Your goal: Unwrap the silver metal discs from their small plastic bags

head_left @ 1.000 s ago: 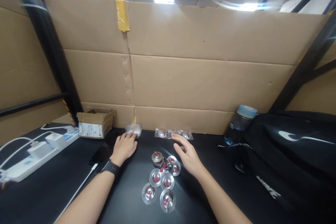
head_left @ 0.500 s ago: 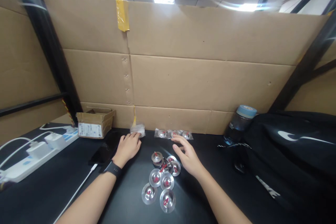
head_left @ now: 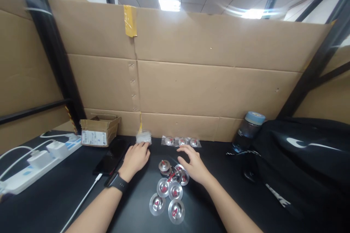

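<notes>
My left hand, with a dark watch on its wrist, reaches palm down to a small stack of clear plastic bags. Its fingers are stretched out at the stack's near edge; whether they touch a bag I cannot tell. My right hand hovers with thumb and fingers apart, holding nothing. Just beyond it lies a row of three bagged metal discs. Between my forearms are several loose shiny round metal discs with red centres, some overlapping, and a thicker piece at the back of the group.
A small open cardboard box, a black phone on a white cable and a white power strip are at the left. A blue-lidded bottle and a black bag stand right. A cardboard wall closes the back.
My left hand has drawn back slightly toward me from the plastic bags, uncovering more of them. My right hand has also drawn back a little from the bagged discs. The view has shifted slightly.
</notes>
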A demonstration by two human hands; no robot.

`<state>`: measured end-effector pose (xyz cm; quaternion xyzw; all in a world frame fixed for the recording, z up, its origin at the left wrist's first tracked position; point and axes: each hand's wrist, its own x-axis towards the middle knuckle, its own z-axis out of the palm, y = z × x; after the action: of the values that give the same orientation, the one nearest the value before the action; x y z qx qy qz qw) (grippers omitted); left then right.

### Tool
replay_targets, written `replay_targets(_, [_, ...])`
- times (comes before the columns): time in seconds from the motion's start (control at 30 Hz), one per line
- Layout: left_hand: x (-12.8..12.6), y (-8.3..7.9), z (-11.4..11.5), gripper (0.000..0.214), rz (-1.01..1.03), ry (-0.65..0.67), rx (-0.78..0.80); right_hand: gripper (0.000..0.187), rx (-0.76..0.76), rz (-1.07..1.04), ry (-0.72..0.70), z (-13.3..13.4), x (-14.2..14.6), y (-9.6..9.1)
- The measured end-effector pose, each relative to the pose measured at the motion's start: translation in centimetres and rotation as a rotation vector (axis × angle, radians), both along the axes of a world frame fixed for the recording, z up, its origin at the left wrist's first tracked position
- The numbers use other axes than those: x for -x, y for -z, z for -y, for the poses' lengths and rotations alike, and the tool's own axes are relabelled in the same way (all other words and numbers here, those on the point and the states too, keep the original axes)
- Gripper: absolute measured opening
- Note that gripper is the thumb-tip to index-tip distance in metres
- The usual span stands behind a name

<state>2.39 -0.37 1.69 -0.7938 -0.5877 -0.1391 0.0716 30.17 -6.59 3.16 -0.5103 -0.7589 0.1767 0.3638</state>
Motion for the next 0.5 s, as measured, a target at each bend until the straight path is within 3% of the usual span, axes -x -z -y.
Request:
replay_targets(0.3, [0.1,0.6,-0.1,0.035,0.052,0.004,-0.016,0.036,0.005,0.368,0.016,-6.1,2.7,-0.8])
replay_targets(0.5, [0.9,1.8,-1.1,0.040,0.065,0.027,-0.001,0.044,0.054,0.442,0.005,-9.2,4.3,-0.7])
